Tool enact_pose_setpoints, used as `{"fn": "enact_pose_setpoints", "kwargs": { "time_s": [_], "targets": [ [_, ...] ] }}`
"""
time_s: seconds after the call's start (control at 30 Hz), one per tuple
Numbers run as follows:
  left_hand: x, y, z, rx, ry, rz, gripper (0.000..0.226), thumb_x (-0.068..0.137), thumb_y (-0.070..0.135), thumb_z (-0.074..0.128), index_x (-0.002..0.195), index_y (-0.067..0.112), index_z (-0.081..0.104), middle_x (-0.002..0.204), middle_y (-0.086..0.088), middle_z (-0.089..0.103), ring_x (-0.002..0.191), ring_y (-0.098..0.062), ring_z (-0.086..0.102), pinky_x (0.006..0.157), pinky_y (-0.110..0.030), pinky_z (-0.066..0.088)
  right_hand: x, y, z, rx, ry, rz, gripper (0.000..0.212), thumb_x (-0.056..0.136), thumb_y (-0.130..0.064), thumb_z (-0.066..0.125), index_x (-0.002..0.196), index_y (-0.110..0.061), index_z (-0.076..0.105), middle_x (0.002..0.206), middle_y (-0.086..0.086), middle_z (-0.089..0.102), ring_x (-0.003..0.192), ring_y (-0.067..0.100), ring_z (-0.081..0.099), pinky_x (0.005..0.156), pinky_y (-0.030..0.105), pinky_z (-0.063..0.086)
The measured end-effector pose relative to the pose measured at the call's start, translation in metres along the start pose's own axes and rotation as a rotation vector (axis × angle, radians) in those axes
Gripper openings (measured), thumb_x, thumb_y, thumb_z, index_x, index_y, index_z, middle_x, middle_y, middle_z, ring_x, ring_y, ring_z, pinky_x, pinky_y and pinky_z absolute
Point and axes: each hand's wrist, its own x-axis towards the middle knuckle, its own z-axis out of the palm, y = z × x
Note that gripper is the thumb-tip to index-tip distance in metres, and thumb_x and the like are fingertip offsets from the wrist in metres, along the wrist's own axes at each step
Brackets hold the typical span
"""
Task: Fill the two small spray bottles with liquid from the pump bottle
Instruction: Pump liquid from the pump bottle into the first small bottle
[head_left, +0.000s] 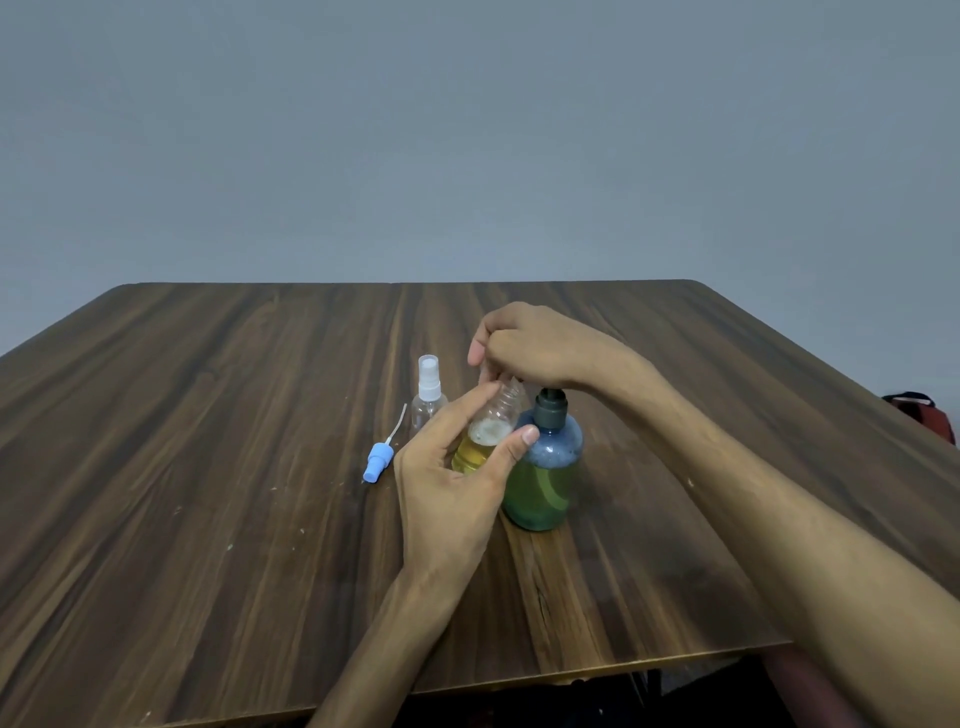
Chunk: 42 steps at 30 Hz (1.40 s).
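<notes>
1. Left hand (447, 467) grips open spray bottle (485, 434), tilted, half full, against pump bottle (543, 467).
2. Right hand (530, 345) curled over pump head.
3. Capped bottle (428, 397) and blue sprayer (378, 460) sit left on worktop (208, 467).

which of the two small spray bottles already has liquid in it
The uncapped spray bottle held in the left hand: yellow liquid inside. The capped one standing behind looks empty.

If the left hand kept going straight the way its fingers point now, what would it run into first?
Probably the pump bottle: the left hand, holding the open spray bottle, points up and right toward it. Its thumb already looks close to the bottle's shoulder, though depth is unclear.
</notes>
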Motion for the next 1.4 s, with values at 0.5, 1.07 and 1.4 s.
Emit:
{"fn": "enact_pose_setpoints", "kwargs": {
  "time_s": [0.5,1.07,1.4],
  "targets": [
    [-0.0003,0.0026,0.0010,-0.015,-0.007,-0.032,0.051,0.079,0.010,0.092,0.118,0.037,0.073,0.113,0.007,0.081,0.110,-0.009,0.075,0.098,-0.033,0.061,-0.0016,0.0007,0.0035,-0.031,0.008,0.026,0.025,0.091,-0.016,0.048,0.100,-0.019,0.071,0.102,0.002,0.075,0.103,0.024,0.068,0.098,0.048,0.055],
    [-0.0011,0.0019,-0.0002,-0.016,-0.008,-0.019,0.051,0.079,0.010,0.092,0.117,0.036,0.073,0.113,0.006,0.080,0.110,-0.011,0.076,0.098,-0.037,0.062,0.0002,0.0029,0.0025,0.004,0.017,-0.031,0.023,0.094,-0.013,0.048,0.097,-0.020,0.070,0.097,-0.001,0.075,0.100,0.021,0.068,0.093,0.043,0.055],
    [0.0003,0.0000,-0.0005,0.008,-0.028,0.016,0.048,0.081,0.010,0.091,0.123,0.026,0.074,0.117,0.004,0.080,0.113,-0.012,0.075,0.098,-0.033,0.061,0.0020,0.0048,0.0020,0.030,0.029,-0.049,0.033,0.091,-0.009,0.046,0.080,-0.019,0.075,0.086,-0.002,0.075,0.089,0.020,0.070,0.082,0.037,0.056]
  ]
}}
